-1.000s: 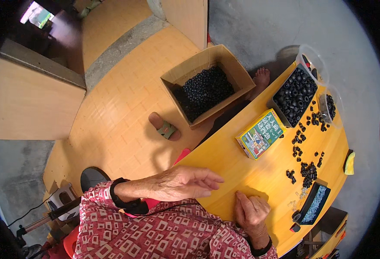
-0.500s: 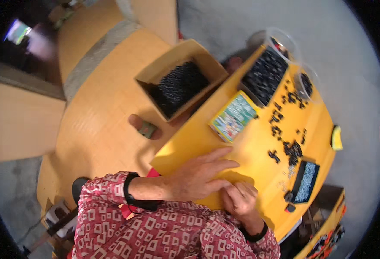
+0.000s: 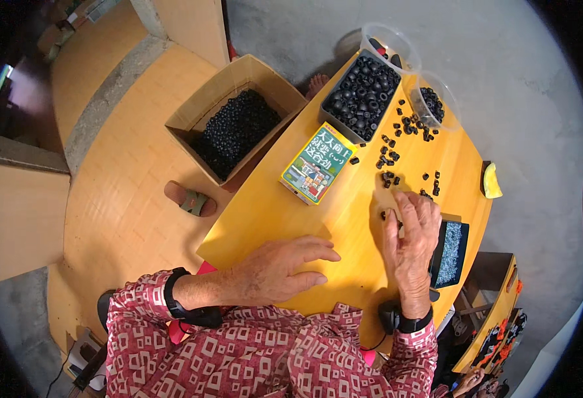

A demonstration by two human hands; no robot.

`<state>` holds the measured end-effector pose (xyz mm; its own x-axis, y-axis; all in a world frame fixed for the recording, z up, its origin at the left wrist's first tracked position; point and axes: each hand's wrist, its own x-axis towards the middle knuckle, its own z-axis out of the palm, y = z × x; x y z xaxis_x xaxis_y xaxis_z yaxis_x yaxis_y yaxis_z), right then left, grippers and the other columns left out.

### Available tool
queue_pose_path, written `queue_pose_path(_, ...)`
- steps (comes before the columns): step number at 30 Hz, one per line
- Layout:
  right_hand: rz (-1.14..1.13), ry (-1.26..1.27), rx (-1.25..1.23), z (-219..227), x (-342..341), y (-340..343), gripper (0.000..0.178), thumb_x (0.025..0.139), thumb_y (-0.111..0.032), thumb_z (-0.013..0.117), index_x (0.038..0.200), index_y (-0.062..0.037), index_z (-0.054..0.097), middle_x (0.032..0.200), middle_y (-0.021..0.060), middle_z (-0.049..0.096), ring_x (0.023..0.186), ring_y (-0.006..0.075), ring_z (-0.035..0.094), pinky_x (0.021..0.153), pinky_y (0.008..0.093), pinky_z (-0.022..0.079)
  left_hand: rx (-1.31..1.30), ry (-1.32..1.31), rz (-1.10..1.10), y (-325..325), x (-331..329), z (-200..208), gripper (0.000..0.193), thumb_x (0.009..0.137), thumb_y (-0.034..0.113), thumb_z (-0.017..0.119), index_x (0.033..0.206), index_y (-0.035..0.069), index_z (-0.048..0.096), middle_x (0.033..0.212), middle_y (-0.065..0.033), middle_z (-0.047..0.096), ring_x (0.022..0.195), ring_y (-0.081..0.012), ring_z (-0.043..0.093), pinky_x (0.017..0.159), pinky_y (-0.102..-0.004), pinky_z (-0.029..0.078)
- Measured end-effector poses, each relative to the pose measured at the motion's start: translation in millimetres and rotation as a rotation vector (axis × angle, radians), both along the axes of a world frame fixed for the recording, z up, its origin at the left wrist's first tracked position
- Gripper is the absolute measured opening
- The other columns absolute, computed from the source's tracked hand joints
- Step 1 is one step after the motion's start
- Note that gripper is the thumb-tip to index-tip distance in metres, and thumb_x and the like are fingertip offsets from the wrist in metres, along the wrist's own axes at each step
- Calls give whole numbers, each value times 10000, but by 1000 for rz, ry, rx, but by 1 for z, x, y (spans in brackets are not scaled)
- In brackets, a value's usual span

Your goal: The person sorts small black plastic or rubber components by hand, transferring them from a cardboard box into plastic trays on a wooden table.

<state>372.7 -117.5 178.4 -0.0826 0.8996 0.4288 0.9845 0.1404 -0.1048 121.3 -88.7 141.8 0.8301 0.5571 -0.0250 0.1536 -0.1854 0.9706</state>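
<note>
My left hand (image 3: pixel 281 266) hovers over the near edge of the yellow table, fingers stretched out and thumb apart, with nothing in it. Farther right, my right hand (image 3: pixel 410 242) reaches down over small black ring-like parts (image 3: pixel 389 179). Its fingers are curved, and a gap shows between thumb and forefinger. One black piece (image 3: pixel 383 215) lies beside the thumb; the hand covers part of the pile. Beyond both hands stands a green-and-yellow printed card box (image 3: pixel 318 162). Just right of my right hand is a black tray (image 3: pixel 464 242) of pale, glittering bits.
A black tub (image 3: pixel 340 131) of larger round black parts stands at the far table edge, beside two clear plastic tubs (image 3: pixel 456 109). Left of the table is a cardboard box (image 3: pixel 195 109) full of black parts. A yellow curved object (image 3: pixel 491 180) sits at the right edge.
My hands were together at the near edge. The right hand has moved right and away to the black parts; the left has stayed near the edge. The view has shifted too.
</note>
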Motion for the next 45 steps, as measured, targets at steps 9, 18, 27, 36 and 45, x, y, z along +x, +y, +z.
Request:
queue_pose_path(9, 175, 7, -23, -19, -21, 65, 233, 829, -115, 675, 1045, -28, 679, 976, 109, 621, 896, 294, 555, 789, 398, 426, -25, -78, -6, -5, 4, -6, 354, 911, 203, 599, 1210, 14, 584, 1096, -193, 624, 1039, -384, 600, 884, -463, 476)
queue_pose_path(18, 193, -7, 8, -39, -18, 67, 131, 824, -57, 689, 953, -31, 681, 855, 97, 586, 808, 288, 569, 729, 384, 438, -108, -16, -82, -4, 3, -6, 364, 949, 227, 595, 1256, 32, 577, 1209, -183, 613, 1113, -347, 599, 937, -427, 481)
queue_pose_path(27, 185, 34, -4, -43, -4, 44, 224, 845, 49, 657, 1064, 2, 659, 958, 170, 610, 857, 338, 606, 743, 382, 517, -100, -34, -74, -4, 3, -9, 361, 943, 230, 600, 1251, 43, 583, 1226, -187, 612, 1135, -349, 591, 965, -438, 470)
queue_pose_path(36, 152, 99, -18, -28, -5, 6, 271, 808, 103, 648, 1062, 7, 642, 934, 165, 610, 847, 331, 601, 735, 376, 509, -63, -46, -61, -8, 4, -11, 360, 941, 235, 601, 1252, 56, 583, 1187, -170, 624, 1093, -342, 608, 918, -436, 485)
queue_pose_path(45, 158, 133, -9, -39, -12, -16, 289, 790, 86, 692, 1065, -3, 676, 944, 155, 629, 843, 320, 609, 714, 386, 520, -179, -183, -38, -11, 23, -10, 339, 877, 209, 601, 1142, -2, 622, 1009, -201, 674, 966, -373, 650, 837, -464, 494)
